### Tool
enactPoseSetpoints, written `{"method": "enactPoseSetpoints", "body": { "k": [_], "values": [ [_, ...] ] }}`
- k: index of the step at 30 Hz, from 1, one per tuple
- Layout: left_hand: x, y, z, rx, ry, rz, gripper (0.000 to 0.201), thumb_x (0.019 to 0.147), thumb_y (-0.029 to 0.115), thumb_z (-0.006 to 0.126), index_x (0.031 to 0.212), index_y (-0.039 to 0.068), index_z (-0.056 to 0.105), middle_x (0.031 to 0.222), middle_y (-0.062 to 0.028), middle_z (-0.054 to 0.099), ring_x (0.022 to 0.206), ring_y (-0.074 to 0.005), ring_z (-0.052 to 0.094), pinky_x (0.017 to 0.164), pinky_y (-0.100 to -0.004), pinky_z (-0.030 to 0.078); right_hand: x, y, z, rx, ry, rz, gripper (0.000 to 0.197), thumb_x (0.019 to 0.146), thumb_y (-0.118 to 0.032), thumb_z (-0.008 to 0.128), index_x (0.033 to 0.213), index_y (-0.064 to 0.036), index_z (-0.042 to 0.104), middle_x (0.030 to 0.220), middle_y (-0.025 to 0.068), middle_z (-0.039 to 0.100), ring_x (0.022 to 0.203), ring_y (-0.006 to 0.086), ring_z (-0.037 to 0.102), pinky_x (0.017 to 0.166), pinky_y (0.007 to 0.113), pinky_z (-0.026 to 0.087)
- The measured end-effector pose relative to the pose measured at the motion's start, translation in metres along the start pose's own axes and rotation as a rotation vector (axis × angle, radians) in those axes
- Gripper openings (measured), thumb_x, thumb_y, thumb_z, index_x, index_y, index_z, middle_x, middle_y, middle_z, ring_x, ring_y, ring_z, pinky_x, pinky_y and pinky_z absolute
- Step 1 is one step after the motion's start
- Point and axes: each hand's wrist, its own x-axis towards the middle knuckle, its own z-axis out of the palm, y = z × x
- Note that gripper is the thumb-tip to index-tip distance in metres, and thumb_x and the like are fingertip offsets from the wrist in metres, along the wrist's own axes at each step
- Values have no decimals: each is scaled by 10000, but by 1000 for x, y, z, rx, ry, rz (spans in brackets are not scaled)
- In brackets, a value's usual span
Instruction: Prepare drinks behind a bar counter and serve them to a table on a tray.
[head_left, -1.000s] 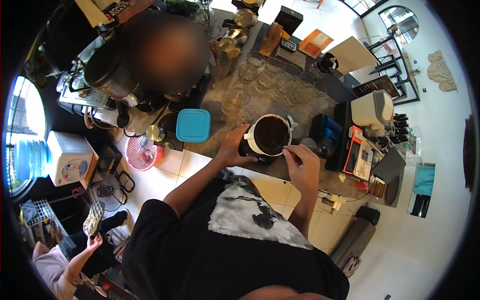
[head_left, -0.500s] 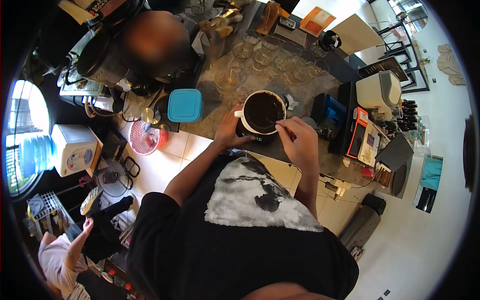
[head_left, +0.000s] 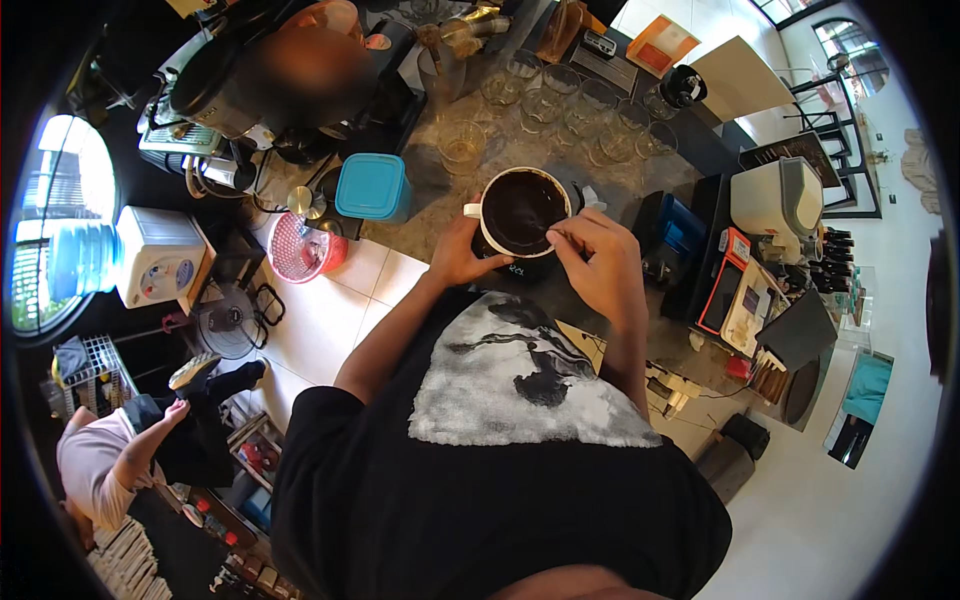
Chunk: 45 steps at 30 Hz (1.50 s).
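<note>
A white mug-like vessel (head_left: 526, 172) with a handle on its left holds dark, wet-looking contents. It stands on a small black scale (head_left: 512, 268) with a lit display, near the counter's front edge. My left hand (head_left: 460, 254) curls around the vessel's lower left side below the handle, its thumb reaching across the front by the scale. Over the right rim, my right hand (head_left: 598, 258) pinches a thin utensil whose tip is in the dark contents. Most of that utensil is hidden by the fingers, so its exact kind does not show.
Several clear glasses (head_left: 545, 100) stand behind the vessel. A blue-lidded box (head_left: 372, 188) is on the left, above a pink basket (head_left: 303, 250). On the right are a dark blue container (head_left: 676, 224) and a cream bin (head_left: 768, 196). Another person (head_left: 105, 455) is at lower left.
The whole view has shifted slightly with my head. My right hand and the utensil have moved a little around the vessel's right side. My left hand stays at the vessel.
</note>
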Motion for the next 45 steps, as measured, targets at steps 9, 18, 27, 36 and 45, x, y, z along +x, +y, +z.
{"method": "enactPoseSetpoints", "body": {
  "k": [9, 18, 27, 36, 45],
  "values": [
    [3, -2, -1, 28, 5, 23, 925, 720, 498, 890, 1433, 18, 549, 1524, -278, 490, 1440, -430, 443, 1168, -495, 382, 12, 11, -12, -59, -120, -57, 102, 902, -95, 748, 955, -8, 746, 777, 99, 617, 616, 217, 570, 588, 317, 444],
    [3, -10, 7, -15, 25, 31, 905, 707, 480, 891, 1416, 23, 565, 1537, -278, 478, 1380, -438, 506, 1134, -490, 413, 16, 18, -9, 5, -155, -119, 101, 899, -82, 737, 956, 1, 733, 776, 117, 619, 620, 242, 597, 589, 342, 461],
    [3, -7, 5, 62, 114, 120, 755, 758, 425, 888, 1366, 62, 625, 1313, -143, 699, 1222, -309, 665, 1043, -421, 516, 17, 18, -12, -8, -116, -106, 87, 894, -81, 739, 925, 0, 728, 750, 112, 602, 611, 242, 572, 586, 329, 440],
    [2, 1, 0, 53, 113, 97, 689, 779, 426, 871, 1331, 72, 658, 1285, -146, 714, 1182, -308, 689, 995, -416, 538, 14, 20, -9, 103, -123, -53, 82, 888, -60, 739, 934, 8, 738, 728, 105, 595, 595, 203, 539, 572, 318, 414],
    [5, -3, 2, 92, 101, 128, 653, 779, 409, 855, 1301, 61, 675, 1260, -151, 724, 1160, -323, 698, 983, -427, 542, 13, 18, -6, 76, 3, -42, 81, 888, -52, 739, 929, 17, 736, 717, 102, 584, 584, 196, 498, 562, 319, 388]
  ]
}}
